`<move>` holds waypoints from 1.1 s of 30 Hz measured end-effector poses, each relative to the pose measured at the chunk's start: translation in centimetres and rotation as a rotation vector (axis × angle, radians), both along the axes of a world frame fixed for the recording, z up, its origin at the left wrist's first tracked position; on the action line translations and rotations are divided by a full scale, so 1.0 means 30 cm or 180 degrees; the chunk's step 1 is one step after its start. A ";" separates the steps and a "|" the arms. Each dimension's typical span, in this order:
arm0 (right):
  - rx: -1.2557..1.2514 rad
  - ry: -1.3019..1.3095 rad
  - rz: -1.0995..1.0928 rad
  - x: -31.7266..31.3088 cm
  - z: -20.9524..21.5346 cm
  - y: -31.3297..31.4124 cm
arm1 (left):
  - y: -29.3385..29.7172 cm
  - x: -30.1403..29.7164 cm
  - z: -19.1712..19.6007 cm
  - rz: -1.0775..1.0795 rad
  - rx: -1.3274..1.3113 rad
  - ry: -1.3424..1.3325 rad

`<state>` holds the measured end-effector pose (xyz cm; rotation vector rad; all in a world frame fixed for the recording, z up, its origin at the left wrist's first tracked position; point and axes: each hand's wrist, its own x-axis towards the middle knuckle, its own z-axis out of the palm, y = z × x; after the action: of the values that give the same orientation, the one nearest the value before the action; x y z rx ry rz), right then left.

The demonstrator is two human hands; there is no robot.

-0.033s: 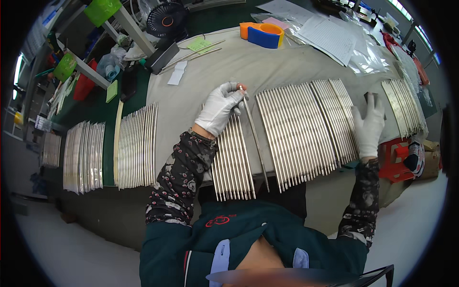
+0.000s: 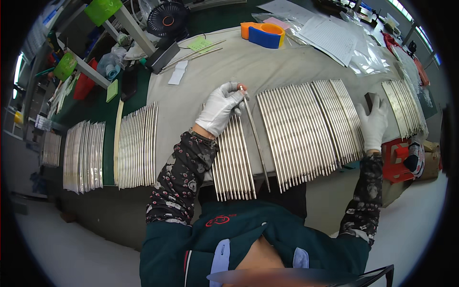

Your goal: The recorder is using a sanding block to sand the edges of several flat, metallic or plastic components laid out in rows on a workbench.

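My left hand (image 2: 219, 111), in a white glove with a bare fingertip showing, pinches a thin metal rod (image 2: 256, 136) near its upper end. The rod slants down past the table's front edge. Beneath and beside this hand lies a row of similar rods (image 2: 233, 162). To its right a wider row of metal rods (image 2: 296, 134) lies side by side, with a narrower row (image 2: 338, 119) against it. My right hand (image 2: 374, 125), also gloved, is at the right end of these rows, its thumb and fingers around a small dark block (image 2: 369, 101).
More rods (image 2: 137, 146) and plastic-wrapped bundles (image 2: 84, 155) lie at the left; another bundle (image 2: 403, 109) lies far right. Behind are an orange-and-blue tape dispenser (image 2: 263, 35), papers (image 2: 330, 38), a black fan (image 2: 166, 21) and loose rods (image 2: 193, 56). A red stool (image 2: 396, 160) stands at the right.
My right hand has shifted slightly to the right, and more of the dark block shows. My left hand keeps its pinch on the rod, almost unmoved.
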<state>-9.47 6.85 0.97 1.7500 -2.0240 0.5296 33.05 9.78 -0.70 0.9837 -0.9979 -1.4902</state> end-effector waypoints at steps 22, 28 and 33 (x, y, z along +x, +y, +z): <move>0.0138 -0.1077 0.2399 0.697 0.074 0.390 | 0.032 0.008 -0.006 0.0218 -0.0304 0.0241; 0.0057 -0.0663 0.1935 0.767 0.042 0.356 | 0.038 0.011 -0.005 0.0311 -0.0412 0.0154; 0.0107 -0.0783 0.2643 0.817 0.090 0.410 | 0.046 -0.005 0.013 0.0320 -0.0416 0.0118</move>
<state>15.03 19.15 3.67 2.6253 -1.3522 0.9911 32.89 11.16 -0.30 0.8967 -0.9920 -1.3389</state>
